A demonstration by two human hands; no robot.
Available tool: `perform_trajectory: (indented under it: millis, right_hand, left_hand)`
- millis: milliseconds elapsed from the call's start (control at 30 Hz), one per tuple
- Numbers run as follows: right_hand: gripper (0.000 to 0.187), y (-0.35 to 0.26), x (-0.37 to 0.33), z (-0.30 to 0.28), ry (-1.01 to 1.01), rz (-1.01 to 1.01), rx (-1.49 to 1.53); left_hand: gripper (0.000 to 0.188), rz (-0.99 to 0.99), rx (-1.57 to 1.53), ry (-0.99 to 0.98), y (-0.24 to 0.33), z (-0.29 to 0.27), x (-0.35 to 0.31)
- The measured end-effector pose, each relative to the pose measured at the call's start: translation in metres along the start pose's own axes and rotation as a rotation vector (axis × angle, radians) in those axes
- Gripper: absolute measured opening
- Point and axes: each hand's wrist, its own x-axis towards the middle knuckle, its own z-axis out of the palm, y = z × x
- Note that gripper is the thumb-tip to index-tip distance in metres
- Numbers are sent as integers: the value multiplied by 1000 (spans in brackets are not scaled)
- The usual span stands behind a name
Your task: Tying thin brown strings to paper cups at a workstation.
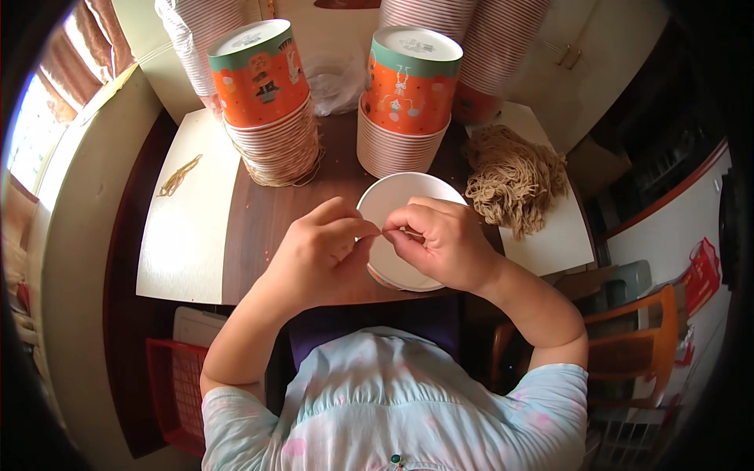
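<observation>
Above a white-lined paper bucket (408, 187) near the table's front edge, my two hands meet with their fingertips almost touching. My left hand (323, 245) is pinched closed over the bucket's left side. Thumb and forefinger are pressed together on my right hand (446, 242) too, over the right side. Whatever sits between the fingertips is too small to make out. The bucket's opening faces up, and my hands hide part of its rim. Right of it lies a tangled heap of tan string (517, 179).
Upside-down orange-and-green paper buckets form a left stack (263, 86), with string round its lower part, and a right stack (412, 90). Taller stacks (503, 43) stand behind, beside a clear plastic bag (336, 85). Loose strings (181, 176) lie at left. A red crate (177, 392) and wooden chair (632, 349) flank me.
</observation>
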Motion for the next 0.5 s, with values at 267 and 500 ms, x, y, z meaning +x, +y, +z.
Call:
perform_trajectory:
  millis: [267,500]
  right_hand:
    - [18,1,-4,-2,50,-318,-292]
    - [18,0,2,-4,91,-265,-178]
  left_hand:
    - [18,-561,-638,-274,0,-9,5]
    - [11,-398,-459,-146,-4,-4,8]
